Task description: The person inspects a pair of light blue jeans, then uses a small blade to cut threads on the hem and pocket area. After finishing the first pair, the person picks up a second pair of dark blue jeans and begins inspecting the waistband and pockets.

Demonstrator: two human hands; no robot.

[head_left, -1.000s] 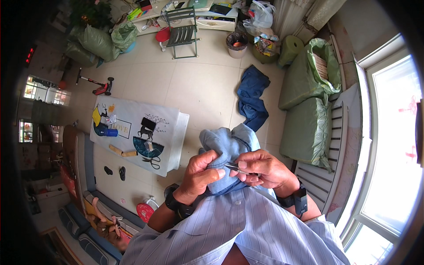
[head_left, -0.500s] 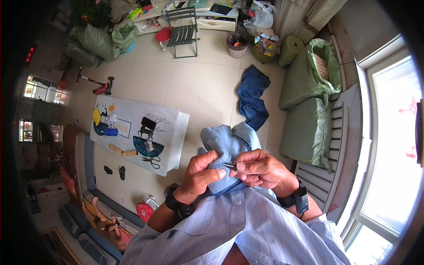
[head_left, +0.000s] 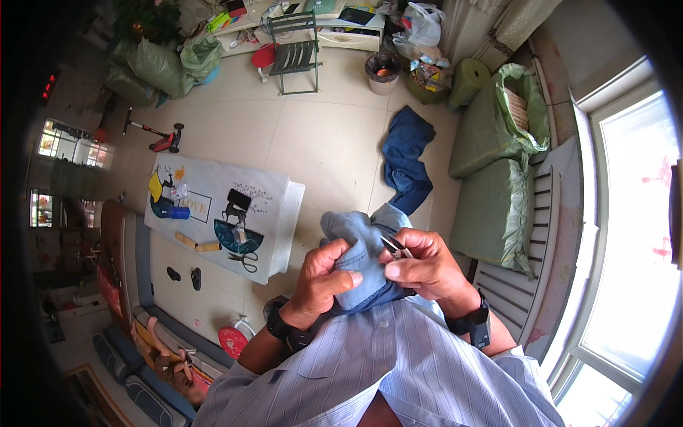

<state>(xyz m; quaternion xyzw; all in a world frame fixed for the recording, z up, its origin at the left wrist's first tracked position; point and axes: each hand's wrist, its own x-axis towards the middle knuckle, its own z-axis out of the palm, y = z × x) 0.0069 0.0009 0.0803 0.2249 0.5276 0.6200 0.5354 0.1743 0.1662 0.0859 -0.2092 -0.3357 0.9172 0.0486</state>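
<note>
A bunched light-blue denim garment [head_left: 363,238] is in front of my chest. My left hand [head_left: 327,277] is closed on its left side, pinching a fold with the thumb on top. Beside the cloth's right edge, my right hand [head_left: 427,267] grips small thread snips [head_left: 393,246]. Their dark pointed blades stick out toward the upper left, slightly apart from the fold under my left thumb. The fingers cover most of the handles. Darker blue denim [head_left: 373,297] shows at the bottom of the bundle.
Dark blue jeans [head_left: 408,160] lie on the tiled floor ahead. A low table [head_left: 281,213] on the left bears scissors [head_left: 244,263] and small items. Large green wrapped bundles [head_left: 491,206] stand at the right. Farther off are a folding chair [head_left: 293,57] and a bin [head_left: 382,82].
My right hand has drawn the snips up and right, away from the fold, and their tips now point more upward. The left hand keeps its hold; the garment has shifted slightly.
</note>
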